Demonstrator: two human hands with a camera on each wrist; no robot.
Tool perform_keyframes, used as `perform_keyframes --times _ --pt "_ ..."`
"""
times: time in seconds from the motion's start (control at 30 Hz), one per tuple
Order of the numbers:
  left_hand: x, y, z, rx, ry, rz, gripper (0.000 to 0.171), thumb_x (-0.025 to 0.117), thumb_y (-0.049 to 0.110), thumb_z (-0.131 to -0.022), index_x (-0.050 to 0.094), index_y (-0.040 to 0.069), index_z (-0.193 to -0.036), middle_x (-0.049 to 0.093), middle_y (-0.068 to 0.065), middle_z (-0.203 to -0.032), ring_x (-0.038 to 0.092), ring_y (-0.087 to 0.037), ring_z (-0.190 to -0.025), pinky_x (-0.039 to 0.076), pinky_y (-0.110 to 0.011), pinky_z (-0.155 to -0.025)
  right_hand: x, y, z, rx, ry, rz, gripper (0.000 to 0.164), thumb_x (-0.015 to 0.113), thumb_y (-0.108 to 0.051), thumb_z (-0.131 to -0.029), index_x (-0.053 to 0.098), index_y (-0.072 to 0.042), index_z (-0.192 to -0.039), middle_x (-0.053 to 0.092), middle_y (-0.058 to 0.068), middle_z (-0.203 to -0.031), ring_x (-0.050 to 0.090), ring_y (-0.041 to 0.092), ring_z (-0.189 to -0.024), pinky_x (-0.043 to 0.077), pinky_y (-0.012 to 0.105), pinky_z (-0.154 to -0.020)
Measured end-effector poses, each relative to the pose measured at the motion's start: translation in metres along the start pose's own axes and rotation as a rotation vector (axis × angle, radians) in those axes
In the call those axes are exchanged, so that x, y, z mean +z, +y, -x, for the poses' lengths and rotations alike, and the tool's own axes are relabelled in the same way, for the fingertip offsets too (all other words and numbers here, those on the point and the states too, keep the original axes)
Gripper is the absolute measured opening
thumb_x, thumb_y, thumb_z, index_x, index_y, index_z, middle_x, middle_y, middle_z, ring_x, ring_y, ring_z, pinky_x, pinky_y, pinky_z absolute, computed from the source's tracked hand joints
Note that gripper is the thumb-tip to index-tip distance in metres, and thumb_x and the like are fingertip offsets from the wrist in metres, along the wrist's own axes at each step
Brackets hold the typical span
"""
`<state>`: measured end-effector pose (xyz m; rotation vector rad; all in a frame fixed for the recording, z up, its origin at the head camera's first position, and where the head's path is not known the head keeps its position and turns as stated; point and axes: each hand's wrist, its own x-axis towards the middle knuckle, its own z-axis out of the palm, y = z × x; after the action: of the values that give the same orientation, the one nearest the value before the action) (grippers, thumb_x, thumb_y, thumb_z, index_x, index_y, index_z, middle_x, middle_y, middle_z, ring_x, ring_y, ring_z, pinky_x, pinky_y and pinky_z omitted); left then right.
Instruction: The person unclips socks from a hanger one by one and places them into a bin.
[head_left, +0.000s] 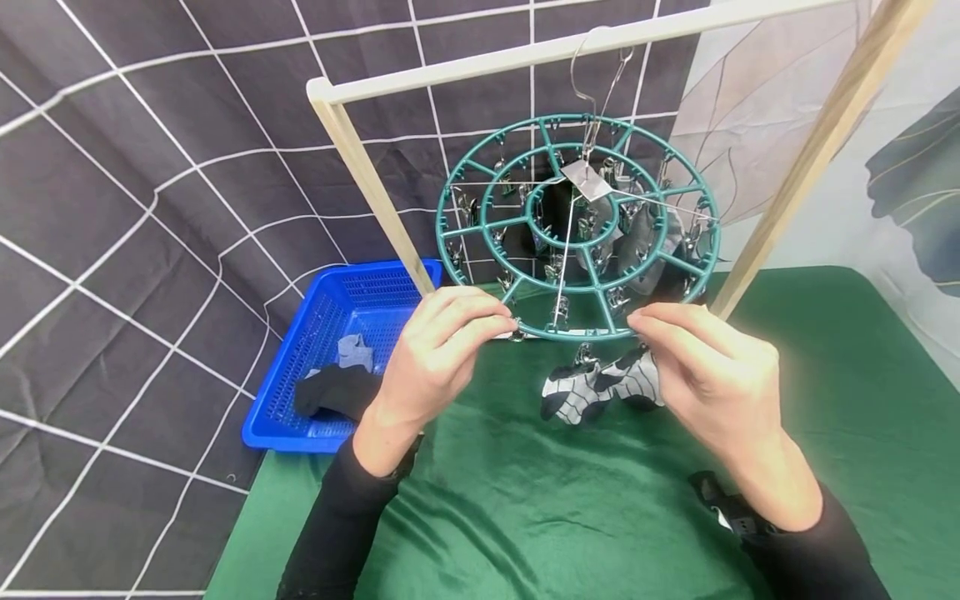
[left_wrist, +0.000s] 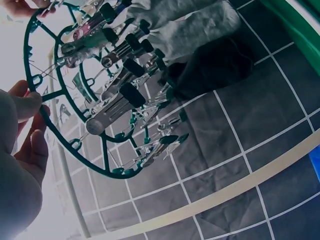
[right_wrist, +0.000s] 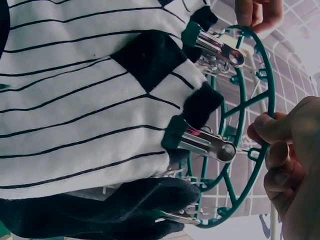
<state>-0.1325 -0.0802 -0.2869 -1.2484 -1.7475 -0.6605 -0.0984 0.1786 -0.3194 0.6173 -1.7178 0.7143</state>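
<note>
A round teal clip hanger [head_left: 581,337] hangs by a metal hook from a white bar. My left hand [head_left: 442,346] pinches its near rim on the left, fingertips against the ring. On the right of the same rim, my right hand [head_left: 716,379] pinches it between thumb and fingers. White socks with black lines [right_wrist: 85,100] hang from metal clips [right_wrist: 212,147] near my right hand, with a dark sock [right_wrist: 100,210] beside them. Grey socks [left_wrist: 200,32] and a black sock [left_wrist: 215,65] are clipped on too. Several clips [left_wrist: 115,110] near my left hand hold nothing.
The white bar [head_left: 465,70] rests on wooden posts [head_left: 817,158] either side of the hanger. A blue basket [head_left: 258,437] at the left holds a dark cloth piece [head_left: 337,392] and a grey-blue one [head_left: 354,352]. Green cloth [head_left: 510,500] covers the table; a gridded curtain hangs behind.
</note>
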Motion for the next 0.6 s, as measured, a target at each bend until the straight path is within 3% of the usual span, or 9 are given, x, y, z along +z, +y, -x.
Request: perform_keyframes --times 0.13,0.23,0.3,0.33,0.4,0.47,0.53,0.6 --pt "0.000 0.003 -0.001 0.040 0.034 0.003 0.013 0.065 -0.006 -0.080 0.071 -0.002 -0.091 0.069 -0.016 -0.092 0.063 -0.030 -0.091 0.054 -0.041 -0.074 0.003 -0.003 0.000 -0.006 0.022 0.003 0.019 0.062 0.002 -0.077 0.080 -0.005 -0.078 0.076 0.009 -0.076 0.066 0.023 -0.061 0.049 0.040 -0.050" --pt "0.001 0.006 0.003 0.162 0.096 0.044 0.009 0.064 0.002 -0.081 0.071 -0.003 -0.082 0.068 -0.015 -0.081 0.064 -0.027 -0.076 0.056 -0.037 -0.066 0.005 -0.005 0.000 -0.016 0.025 -0.012 0.019 0.061 0.001 -0.077 0.080 -0.005 -0.078 0.076 0.009 -0.076 0.067 0.023 -0.062 0.049 0.040 -0.049" --pt "0.003 0.009 0.013 0.223 0.076 0.101 0.016 0.064 0.011 -0.083 0.069 0.002 -0.071 0.066 -0.008 -0.069 0.060 -0.020 -0.062 0.055 -0.031 -0.056 0.006 -0.006 0.000 -0.024 0.020 -0.021 0.019 0.062 0.000 -0.077 0.080 -0.005 -0.079 0.076 0.009 -0.077 0.067 0.022 -0.062 0.048 0.039 -0.046" --pt "0.005 0.009 0.020 0.226 0.023 0.147 0.020 0.063 0.015 -0.084 0.067 0.006 -0.066 0.063 -0.003 -0.063 0.057 -0.016 -0.057 0.052 -0.027 -0.051 0.006 -0.007 0.000 -0.029 0.018 -0.023 0.018 0.062 0.000 -0.077 0.080 -0.005 -0.080 0.076 0.009 -0.077 0.067 0.022 -0.062 0.048 0.039 -0.045" --pt "0.010 0.010 0.040 0.140 -0.169 0.233 0.029 0.063 0.027 -0.086 0.062 0.016 -0.059 0.057 0.006 -0.056 0.050 -0.006 -0.051 0.046 -0.021 -0.045 0.007 -0.008 0.000 -0.032 0.015 -0.028 0.018 0.062 -0.001 -0.078 0.080 -0.005 -0.081 0.076 0.008 -0.078 0.067 0.021 -0.062 0.047 0.038 -0.043" --pt "0.017 0.010 0.063 -0.052 -0.409 0.267 0.034 0.062 0.042 -0.086 0.059 0.023 -0.058 0.053 0.013 -0.055 0.046 0.000 -0.050 0.041 -0.018 -0.044 0.008 -0.009 0.001 -0.032 0.018 -0.031 0.017 0.064 -0.002 -0.077 0.080 -0.005 -0.082 0.076 0.008 -0.078 0.067 0.021 -0.063 0.047 0.038 -0.043" --pt "0.027 0.008 0.083 -0.251 -0.609 0.231 0.036 0.059 0.056 -0.084 0.063 0.025 -0.066 0.057 0.015 -0.063 0.049 0.004 -0.057 0.044 -0.018 -0.050 0.010 -0.010 0.002 -0.030 0.029 -0.030 0.017 0.064 -0.002 -0.077 0.080 -0.005 -0.082 0.076 0.008 -0.078 0.067 0.021 -0.063 0.046 0.038 -0.043" --pt "0.039 0.005 0.098 -0.391 -0.718 0.164 0.045 0.056 0.065 -0.081 0.070 0.023 -0.084 0.065 0.012 -0.080 0.057 0.003 -0.073 0.052 -0.020 -0.064 0.010 -0.012 0.003 -0.026 0.036 -0.027 0.016 0.065 -0.003 -0.076 0.080 -0.005 -0.082 0.076 0.008 -0.078 0.067 0.022 -0.063 0.045 0.037 -0.041"
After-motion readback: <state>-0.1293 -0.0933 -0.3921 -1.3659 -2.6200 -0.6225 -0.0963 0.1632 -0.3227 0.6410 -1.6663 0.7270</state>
